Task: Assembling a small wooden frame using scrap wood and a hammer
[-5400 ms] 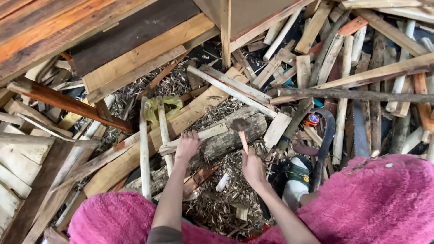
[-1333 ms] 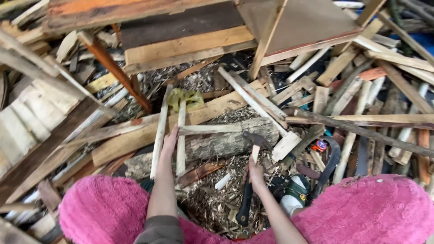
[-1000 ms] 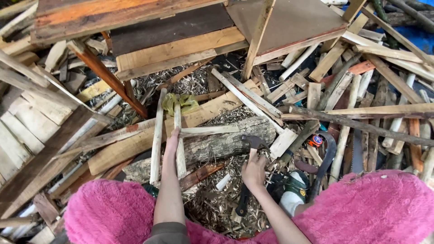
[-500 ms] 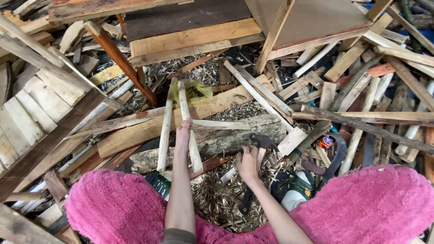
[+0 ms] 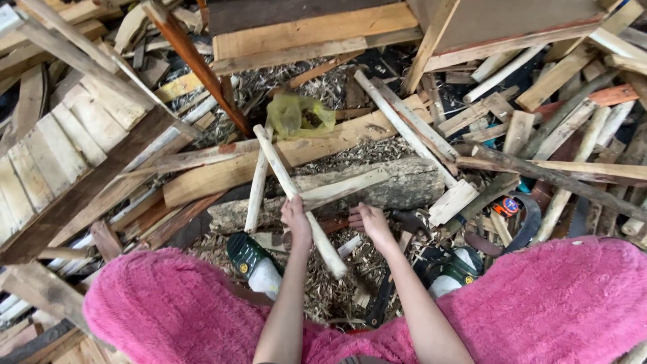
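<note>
My left hand (image 5: pixel 297 220) is closed around a pale peeled stick (image 5: pixel 282 168). The stick slants from the upper left down toward me, across a thick bark-covered log (image 5: pixel 397 185). A second pale stick (image 5: pixel 256 192) leans beside it on the log's left end. My right hand (image 5: pixel 370 221) is a fist just in front of the log, a palm's width right of the left hand. It grips a small hatchet whose dark head (image 5: pixel 406 218) pokes out to the right. Wood chips cover the ground under both hands.
Planks, slats and scrap wood are piled on all sides. A yellow-green bag (image 5: pixel 303 114) lies beyond the log. My feet in green slippers (image 5: pixel 248 255) (image 5: pixel 461 269) flank a dark long blade (image 5: pixel 381 303) on the chips. Pink fuzzy cloth (image 5: pixel 546 303) covers my knees.
My left hand has pulled the peeled stick off the log toward me, so its near end now hangs over the chips. My right hand with the hatchet has dropped lower, close to the left hand.
</note>
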